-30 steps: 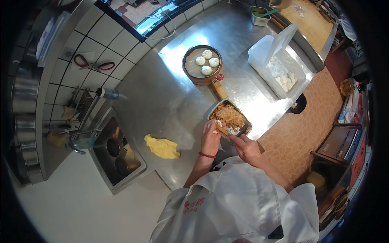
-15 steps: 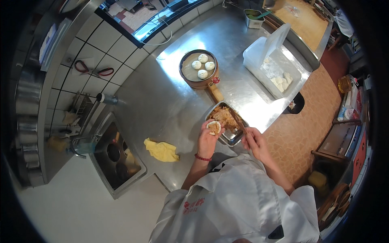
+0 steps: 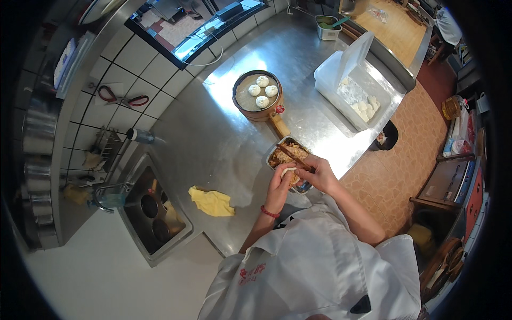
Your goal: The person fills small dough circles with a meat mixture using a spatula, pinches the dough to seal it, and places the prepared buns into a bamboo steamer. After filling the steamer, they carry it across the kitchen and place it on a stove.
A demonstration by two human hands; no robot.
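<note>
My left hand [image 3: 276, 193] cups a round dough wrapper [image 3: 288, 170] with filling in it, its fingers curled round the edge. Against the same wrapper press the fingers of my right hand [image 3: 322, 176], which also grips a flat brown wooden stick [image 3: 290, 154]. The stick points up and left across a metal pan [image 3: 271, 158] of orange-brown minced filling [image 3: 293, 145]. Both hands hover over the pan's near side and hide part of it. Beyond the pan, a round bamboo steamer [image 3: 250, 113] with a wooden handle [image 3: 279, 126] holds several pleated buns [image 3: 262, 101].
A lidded translucent plastic box [image 3: 341, 106] with several pale dough pieces [image 3: 366, 110] stands at the right. A yellow cloth [image 3: 211, 201] lies left of my hands, near a sink [image 3: 184, 228]. At the back is a small container [image 3: 327, 32] of green stuff.
My right hand has moved left from the pan's right side to the wrapper, its stick now pointing over the filling. The wrapper, flat and facing up before, is now tilted and partly folded.
</note>
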